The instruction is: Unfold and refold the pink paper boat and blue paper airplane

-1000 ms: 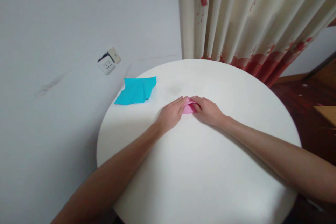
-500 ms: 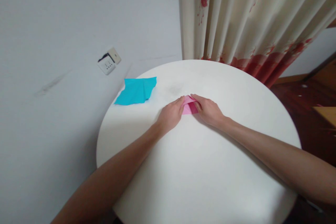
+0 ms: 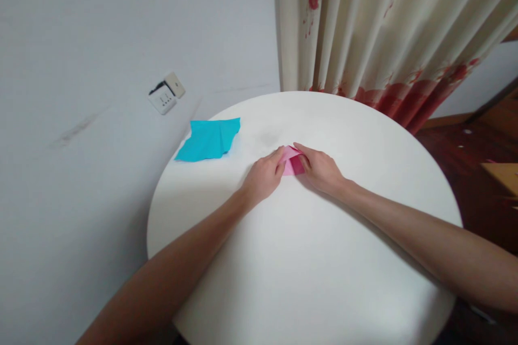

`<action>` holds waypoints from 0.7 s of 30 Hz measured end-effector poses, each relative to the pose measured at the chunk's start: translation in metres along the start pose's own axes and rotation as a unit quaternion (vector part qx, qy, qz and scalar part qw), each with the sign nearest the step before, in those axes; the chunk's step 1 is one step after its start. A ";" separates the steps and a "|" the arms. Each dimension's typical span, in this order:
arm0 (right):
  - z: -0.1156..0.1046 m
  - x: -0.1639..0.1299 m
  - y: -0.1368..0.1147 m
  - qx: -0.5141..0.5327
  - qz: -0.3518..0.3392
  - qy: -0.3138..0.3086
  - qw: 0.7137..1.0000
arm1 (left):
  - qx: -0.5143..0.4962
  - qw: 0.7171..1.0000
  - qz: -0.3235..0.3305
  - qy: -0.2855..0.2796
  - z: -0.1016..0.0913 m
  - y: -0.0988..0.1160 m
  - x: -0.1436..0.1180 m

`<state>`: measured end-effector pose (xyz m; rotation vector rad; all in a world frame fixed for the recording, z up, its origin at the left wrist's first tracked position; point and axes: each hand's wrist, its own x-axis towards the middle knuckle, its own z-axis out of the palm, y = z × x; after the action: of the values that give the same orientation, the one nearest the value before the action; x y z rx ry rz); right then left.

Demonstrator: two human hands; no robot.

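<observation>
"Starting at the left hand [image 3: 262, 177] and right hand [image 3: 322, 171], what do they have?"

"The pink paper [image 3: 291, 160], directly between them. Each grasps one end, and the right thumb sits by the darker fold."

"How would you work it well?"

"Lightly, I'd say. Thin layers may crumple if squeezed, so I'd steady the left end, ease the fold with the right thumb, and keep both sides level."

"Is it flat on the bench [image 3: 315, 264]?"

"The middle looks raised; the near edge is low, but I can't tell about contact."

"And farther out?"

"A blue sheet [image 3: 208, 143], creased, beyond the left hand and to its left, touched by neither."
</observation>
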<state>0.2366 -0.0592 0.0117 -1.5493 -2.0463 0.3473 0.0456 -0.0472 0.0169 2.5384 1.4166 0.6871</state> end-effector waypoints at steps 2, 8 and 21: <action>-0.001 0.000 0.000 -0.001 0.009 -0.001 1.000 | 0.018 1.000 -0.020 0.009 0.000 0.000 0.000; -0.002 0.000 -0.002 0.004 0.016 0.000 1.000 | 0.048 0.993 -0.088 0.056 -0.005 -0.004 0.002; 0.000 0.000 -0.001 -0.003 0.017 -0.010 1.000 | 0.062 0.985 -0.142 0.073 -0.012 0.001 0.000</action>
<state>0.2353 -0.0592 0.0124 -1.5925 -2.0390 0.3705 0.0411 -0.0491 0.0277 2.3407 1.8781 0.7679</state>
